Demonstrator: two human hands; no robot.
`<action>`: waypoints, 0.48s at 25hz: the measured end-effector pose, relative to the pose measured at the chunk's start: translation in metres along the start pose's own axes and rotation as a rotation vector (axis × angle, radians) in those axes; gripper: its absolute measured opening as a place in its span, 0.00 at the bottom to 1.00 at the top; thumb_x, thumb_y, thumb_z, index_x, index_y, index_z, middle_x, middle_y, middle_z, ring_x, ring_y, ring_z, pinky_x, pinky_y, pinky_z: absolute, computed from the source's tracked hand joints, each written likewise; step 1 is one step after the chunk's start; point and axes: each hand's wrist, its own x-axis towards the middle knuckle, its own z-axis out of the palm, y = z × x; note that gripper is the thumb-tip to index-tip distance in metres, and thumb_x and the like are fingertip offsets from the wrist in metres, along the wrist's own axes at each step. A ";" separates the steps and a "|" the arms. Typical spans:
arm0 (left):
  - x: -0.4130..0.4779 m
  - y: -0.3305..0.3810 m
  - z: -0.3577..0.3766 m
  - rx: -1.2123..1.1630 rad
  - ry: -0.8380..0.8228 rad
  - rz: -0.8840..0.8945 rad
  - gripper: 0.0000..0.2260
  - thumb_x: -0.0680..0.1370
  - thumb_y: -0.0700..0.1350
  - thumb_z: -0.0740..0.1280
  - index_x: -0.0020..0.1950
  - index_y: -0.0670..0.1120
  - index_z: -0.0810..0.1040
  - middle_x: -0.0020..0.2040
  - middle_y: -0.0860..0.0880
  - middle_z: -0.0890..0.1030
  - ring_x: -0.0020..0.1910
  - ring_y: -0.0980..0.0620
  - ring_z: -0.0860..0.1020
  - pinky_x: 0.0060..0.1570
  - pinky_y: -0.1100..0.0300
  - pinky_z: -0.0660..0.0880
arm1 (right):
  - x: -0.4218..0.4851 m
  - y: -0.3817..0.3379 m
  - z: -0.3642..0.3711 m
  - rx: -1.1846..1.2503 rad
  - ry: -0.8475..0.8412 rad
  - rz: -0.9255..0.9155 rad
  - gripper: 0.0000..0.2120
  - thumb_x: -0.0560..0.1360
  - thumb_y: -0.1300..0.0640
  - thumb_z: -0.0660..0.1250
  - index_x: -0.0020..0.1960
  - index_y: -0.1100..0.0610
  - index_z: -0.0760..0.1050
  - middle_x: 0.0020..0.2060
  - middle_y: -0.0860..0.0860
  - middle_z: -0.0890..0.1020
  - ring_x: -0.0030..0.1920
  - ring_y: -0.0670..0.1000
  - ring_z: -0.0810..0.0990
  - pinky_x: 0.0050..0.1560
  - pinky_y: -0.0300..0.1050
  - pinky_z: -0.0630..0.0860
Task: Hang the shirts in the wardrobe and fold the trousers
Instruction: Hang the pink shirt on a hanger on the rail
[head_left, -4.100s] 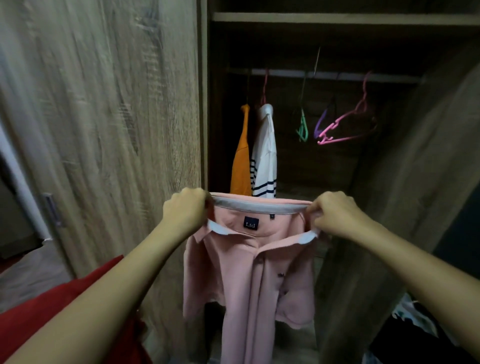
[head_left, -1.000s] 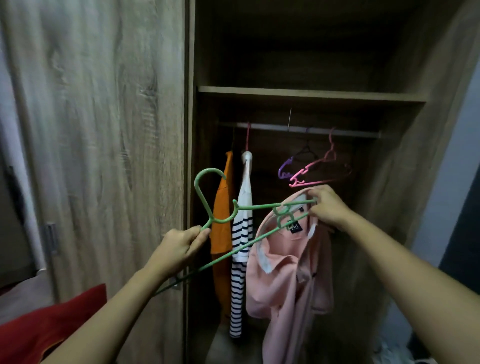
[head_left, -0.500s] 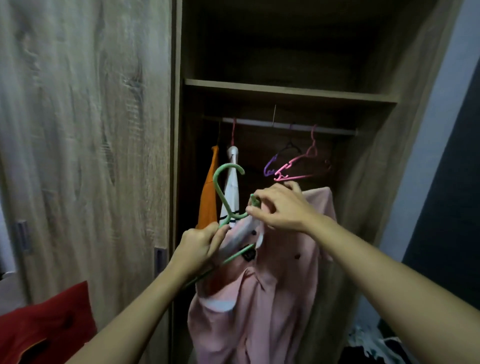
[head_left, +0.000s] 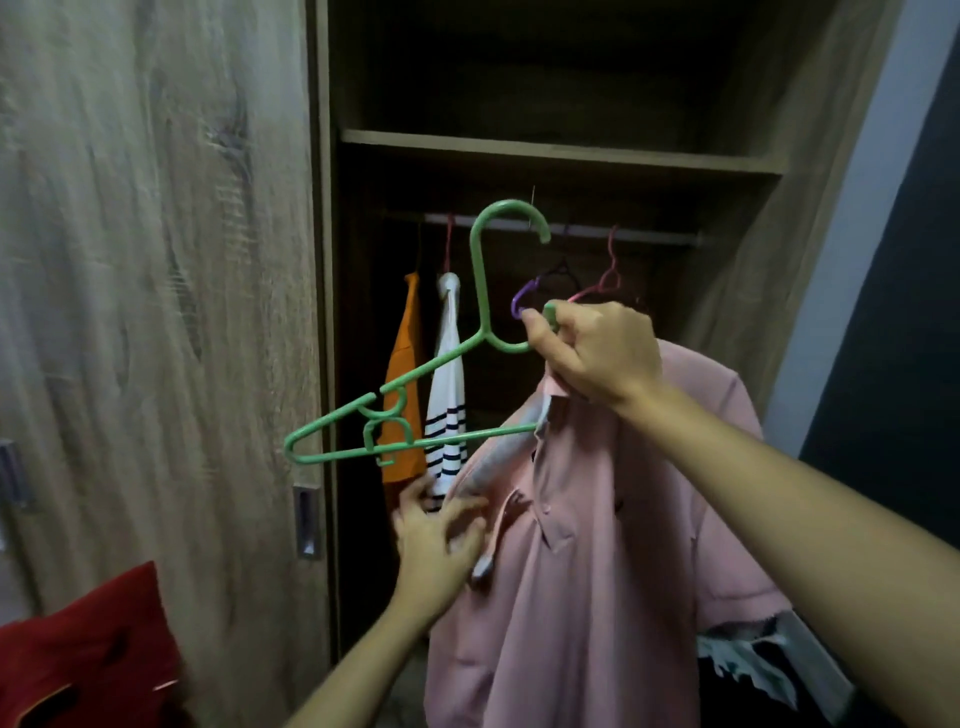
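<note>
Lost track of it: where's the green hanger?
Centre of the head view, before the open wardrobe: the right hand holds the green hanger, its right end inside the pink shirt, its left arm crossing the orange shirt.

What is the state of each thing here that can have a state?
Green hanger: held up, one end inside the pink shirt, not on the rail.
Pink shirt: hanging from the right hand, not yet hung.
Right hand: grips hanger and collar.
Left hand: at the collar, grip blurred.
Orange shirt: hung.
Striped shirt: hung.
Pink hanger: empty, on the rail.
Wardrobe: open.
</note>
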 end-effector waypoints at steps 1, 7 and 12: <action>0.009 -0.003 -0.002 -0.083 -0.197 -0.107 0.12 0.73 0.53 0.65 0.56 0.62 0.75 0.59 0.54 0.70 0.64 0.53 0.67 0.58 0.63 0.67 | 0.002 0.000 -0.003 0.012 0.014 0.004 0.23 0.74 0.38 0.52 0.30 0.53 0.69 0.24 0.46 0.73 0.32 0.56 0.80 0.32 0.41 0.61; 0.045 0.000 -0.030 -0.454 -0.375 -0.297 0.23 0.63 0.35 0.74 0.57 0.42 0.77 0.46 0.56 0.82 0.43 0.60 0.79 0.41 0.66 0.76 | -0.019 0.033 -0.012 -0.099 -0.016 -0.024 0.24 0.72 0.40 0.54 0.31 0.57 0.74 0.25 0.50 0.79 0.30 0.57 0.81 0.28 0.42 0.67; 0.067 -0.014 -0.076 -0.211 -0.380 -0.234 0.12 0.65 0.35 0.73 0.47 0.45 0.84 0.42 0.46 0.85 0.40 0.53 0.80 0.43 0.56 0.78 | -0.062 0.072 -0.001 -0.211 -0.171 0.091 0.29 0.68 0.40 0.46 0.37 0.55 0.80 0.33 0.52 0.84 0.39 0.58 0.83 0.33 0.45 0.72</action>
